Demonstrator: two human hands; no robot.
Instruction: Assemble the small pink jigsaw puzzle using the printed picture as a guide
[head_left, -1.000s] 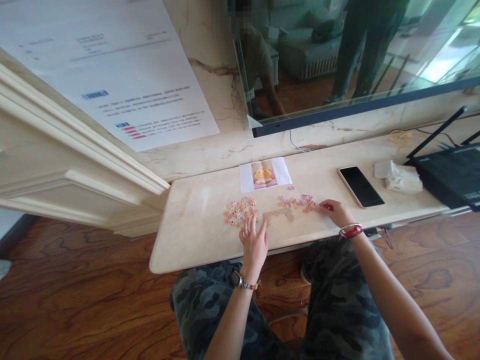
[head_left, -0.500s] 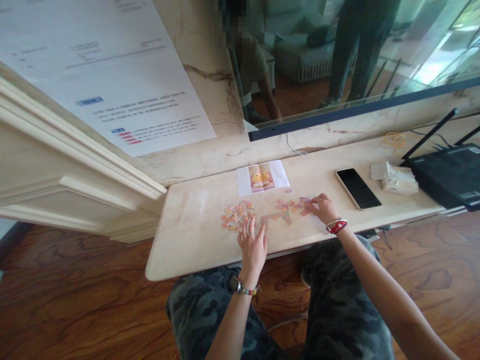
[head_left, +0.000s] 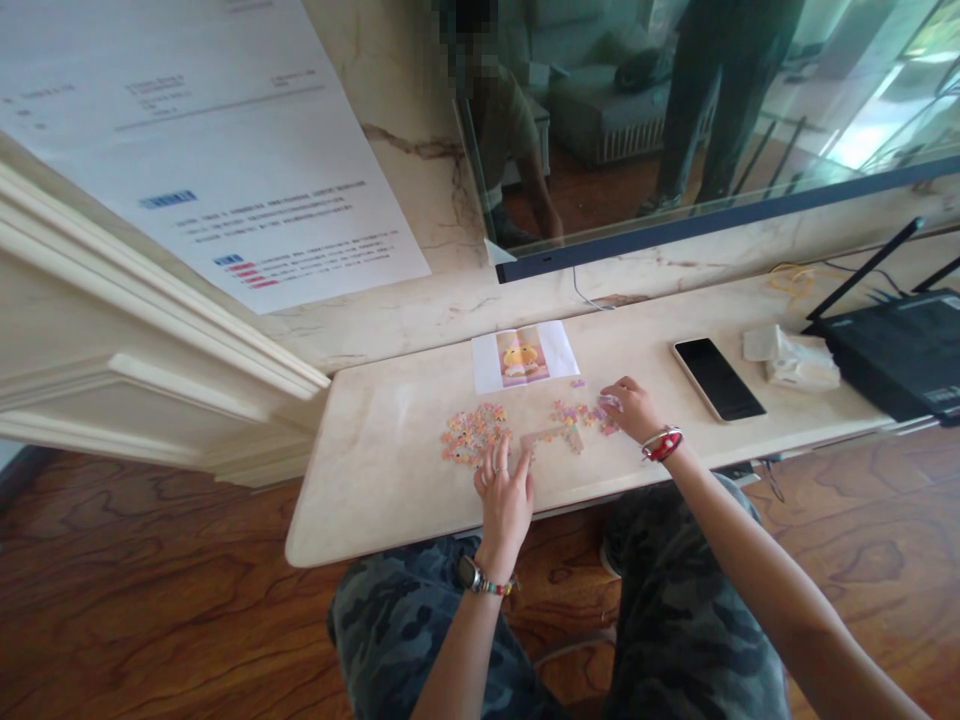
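Note:
My left hand (head_left: pixel 504 492) lies palm down with its fingers spread, the fingertips at the lower right edge of a pile of small orange and pink jigsaw puzzle pieces (head_left: pixel 469 432). Bent into a pinch, my right hand (head_left: pixel 634 410) holds a small pale purple puzzle piece (head_left: pixel 611 402) at its fingertips. Beneath and left of it is a patch of purple, pink and green puzzle pieces (head_left: pixel 574 420), some apparently joined. One purple piece (head_left: pixel 577 384) sits apart, above the patch. A printed picture of yellow figures (head_left: pixel 523 357) lies behind the pieces.
The pieces lie on a narrow pale shelf (head_left: pixel 360 460). To the right are a phone (head_left: pixel 718 380), a white tissue packet (head_left: pixel 799 362) and a black router (head_left: pixel 896 345) with antennas. A dark screen (head_left: pixel 600 130) and a printed sheet (head_left: pixel 247 170) are on the wall behind.
My right hand has shifted slightly left and up, with the pale purple piece now showing at its fingertips. My left hand stays nearly where it was.

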